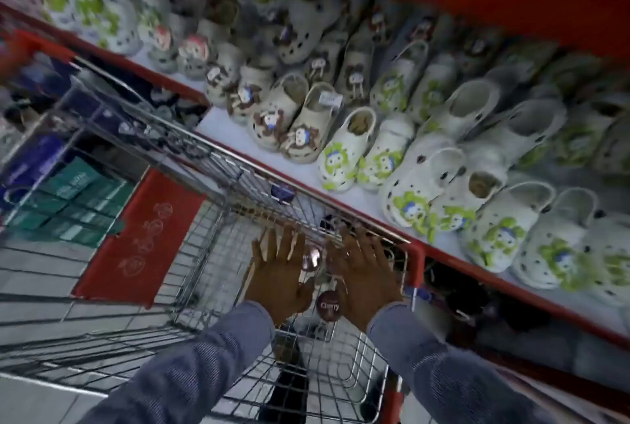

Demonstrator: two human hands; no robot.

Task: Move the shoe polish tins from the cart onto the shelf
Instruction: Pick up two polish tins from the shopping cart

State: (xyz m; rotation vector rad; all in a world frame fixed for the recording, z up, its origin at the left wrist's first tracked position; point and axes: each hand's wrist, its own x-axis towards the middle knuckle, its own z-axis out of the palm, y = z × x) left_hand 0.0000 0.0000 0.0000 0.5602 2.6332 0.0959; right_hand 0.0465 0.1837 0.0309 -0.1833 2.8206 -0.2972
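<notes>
A wire shopping cart (218, 164) with red corners stands against a red-edged shelf (341, 198). Both my hands reach down into the cart's near end. My left hand (281, 273) is spread flat with fingers apart. My right hand (364, 270) is also spread, palm down, close to the cart's right wall. Between the two hands lie round shoe polish tins: a dark red one labelled "Cherry" (328, 304) near my wrists and a shiny one (311, 260) further in. Another dark tin (329, 221) shows just beyond my fingertips. Neither hand visibly holds a tin.
The white shelf board is packed with rows of children's clogs (409, 137), white, cream and green-decorated. A strip of board at its front edge (238, 140) is bare. Left of the cart, green boxes (71, 202) and blue boxes (30, 164) are stacked. Grey tiled floor lies below.
</notes>
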